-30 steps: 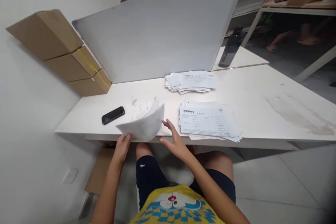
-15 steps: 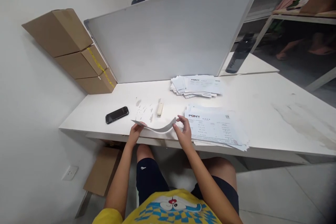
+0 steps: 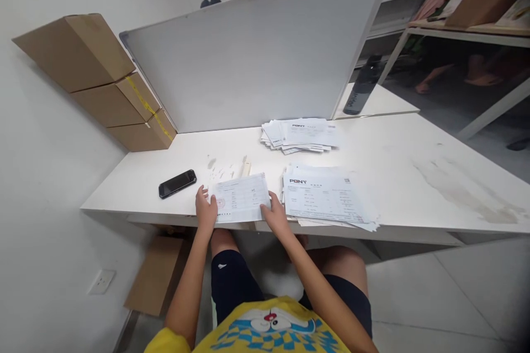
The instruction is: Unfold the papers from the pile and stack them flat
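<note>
A printed paper sheet (image 3: 242, 198) with a red stamp at its left is spread between my two hands at the desk's front edge. My left hand (image 3: 206, 210) grips its left side, some fingers curled up beside it. At the right side, my right hand (image 3: 274, 214) pinches the edge with the thumb on top. Just behind the sheet lies a cream-coloured stapler (image 3: 245, 169), partly covered by it. To the right of my right hand rests a stack of printed sheets (image 3: 327, 196) headed PONY.
Farther back sits a second pile of papers (image 3: 310, 133). A black phone (image 3: 177, 183) lies at the left of the white desk (image 3: 385, 176). Cardboard boxes (image 3: 120, 102) are stacked against the wall, beside a whiteboard (image 3: 248, 60). A dark bottle (image 3: 361, 88) stands behind at right.
The paper was bowed and seen nearly edge-on between my hands. Now it is flattened and tilted so its printed face shows, covering part of the stapler.
</note>
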Demonstrator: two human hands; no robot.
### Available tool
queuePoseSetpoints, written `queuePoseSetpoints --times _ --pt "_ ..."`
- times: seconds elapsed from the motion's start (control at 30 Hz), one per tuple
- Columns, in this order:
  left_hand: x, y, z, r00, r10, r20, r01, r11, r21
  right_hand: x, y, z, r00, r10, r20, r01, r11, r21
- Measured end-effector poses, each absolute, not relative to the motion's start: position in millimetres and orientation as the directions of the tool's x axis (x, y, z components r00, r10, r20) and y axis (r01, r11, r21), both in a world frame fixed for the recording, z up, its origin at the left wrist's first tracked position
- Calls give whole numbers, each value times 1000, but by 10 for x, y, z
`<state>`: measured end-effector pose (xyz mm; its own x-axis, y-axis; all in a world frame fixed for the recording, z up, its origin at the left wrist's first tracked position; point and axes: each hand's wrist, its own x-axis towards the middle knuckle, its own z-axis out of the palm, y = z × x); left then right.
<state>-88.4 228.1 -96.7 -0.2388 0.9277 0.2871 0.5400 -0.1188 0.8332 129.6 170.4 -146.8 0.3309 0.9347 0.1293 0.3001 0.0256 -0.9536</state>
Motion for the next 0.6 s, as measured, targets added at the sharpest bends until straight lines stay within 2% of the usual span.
queuePoseSetpoints --times 0.1,0.2,0.3,0.37,0.5,0.6 --pt "-789 2573 -952 -13 941 338 722 -224 654 1338 1818 -1567 350 933 89 338 -37 -940" --pt "-539 2774 -935 240 916 321 767 -382 515 1359 1874 -1643 363 928 86 328 -41 -944" --pt "-278 2841 -914 396 883 254 776 -469 421 1352 1855 -1706 386 918 92 305 -33 -952" --pt "-166 2833 -896 432 877 209 780 -480 401 1339 1821 -1742 399 913 90 285 -30 -958" --pt "-107 2804 -866 467 867 175 753 -494 435 1289 1736 -1793 380 916 125 200 50 -979" --pt "-134 2805 -856 500 853 149 730 -508 457 1228 1677 -1800 352 932 80 146 29 -989"
